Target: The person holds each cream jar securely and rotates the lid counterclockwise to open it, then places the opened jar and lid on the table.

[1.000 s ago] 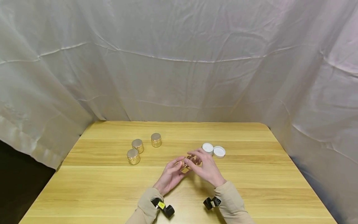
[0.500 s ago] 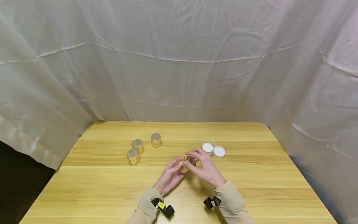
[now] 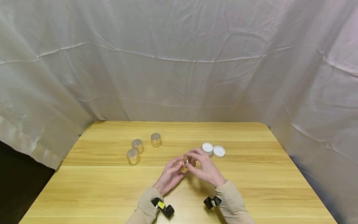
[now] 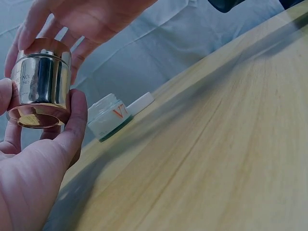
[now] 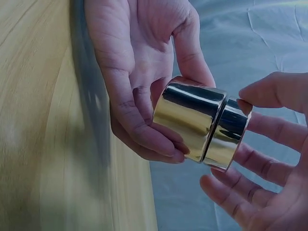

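Note:
A shiny gold cosmetic jar [image 5: 190, 118] is held tilted above the table, between both hands. My left hand [image 3: 170, 177] grips its body, with fingers on one side and the thumb on the other. On the jar's mouth sits a gold lid [image 5: 228, 134], a thin dark line parting it from the body. The thumb and fingers of my right hand [image 3: 207, 169] curl round this lid's rim. In the left wrist view the jar's round base faces the camera, and lettering on its side is partly covered by the thumb.
Behind the right hand stands an open white jar [image 3: 207, 148], a white lid [image 3: 219, 151] lying beside it. Three closed gold jars, a near one [image 3: 133, 156], a middle one [image 3: 137, 145] and a far one [image 3: 156, 140], stand at the left. Grey cloth hangs behind the wooden table [image 3: 98, 186].
The right hand's fingers have shifted slightly leftward round the gold lid, and more of the lid's top shows than a second ago. The left hand keeps its hold, and the other jars stay put.

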A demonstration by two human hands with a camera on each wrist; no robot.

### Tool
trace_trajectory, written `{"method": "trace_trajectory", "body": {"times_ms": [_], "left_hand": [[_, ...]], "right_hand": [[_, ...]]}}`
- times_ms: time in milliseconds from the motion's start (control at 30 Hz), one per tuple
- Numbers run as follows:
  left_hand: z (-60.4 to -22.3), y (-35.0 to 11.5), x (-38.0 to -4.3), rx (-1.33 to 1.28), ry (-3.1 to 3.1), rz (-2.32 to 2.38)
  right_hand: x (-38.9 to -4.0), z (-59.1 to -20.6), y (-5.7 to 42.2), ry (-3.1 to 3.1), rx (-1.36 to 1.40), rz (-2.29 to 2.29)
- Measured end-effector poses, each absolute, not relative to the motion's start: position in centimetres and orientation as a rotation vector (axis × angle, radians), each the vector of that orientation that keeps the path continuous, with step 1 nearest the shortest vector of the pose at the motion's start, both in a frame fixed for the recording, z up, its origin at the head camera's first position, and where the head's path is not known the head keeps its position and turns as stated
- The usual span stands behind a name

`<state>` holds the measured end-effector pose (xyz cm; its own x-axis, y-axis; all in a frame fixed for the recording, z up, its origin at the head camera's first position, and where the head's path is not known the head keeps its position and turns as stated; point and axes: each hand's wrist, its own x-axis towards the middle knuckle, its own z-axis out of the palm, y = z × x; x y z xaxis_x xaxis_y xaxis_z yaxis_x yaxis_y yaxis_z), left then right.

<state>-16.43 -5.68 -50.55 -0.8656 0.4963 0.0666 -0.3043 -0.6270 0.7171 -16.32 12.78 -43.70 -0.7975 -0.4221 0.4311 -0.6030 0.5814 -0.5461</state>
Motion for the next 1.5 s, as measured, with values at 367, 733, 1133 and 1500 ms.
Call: {"method": "trace_trajectory", "body": {"times_ms": [367, 733, 1133, 1500], "left_hand": [[-50.55, -5.75, -16.43, 0.400, 0.986, 2.465], [-50.40, -5.71, -16.40, 0.350, 1.015, 2.461], [-50.29, -5.66, -16.31, 0.362, 1.004, 2.474], [-50.28, -5.66, -16.27, 0.366, 0.994, 2.480]], "right_hand": [[-16.34, -43.73, 12.62, -2.580, 0.730, 1.030], [-16.41, -43.76, 12.77, -2.541, 0.869, 1.036], [-16.34, -43.65, 12.70, -2.550, 0.791, 1.045], [-16.22, -43.59, 12.66, -2.591, 0.753, 1.071]]}}
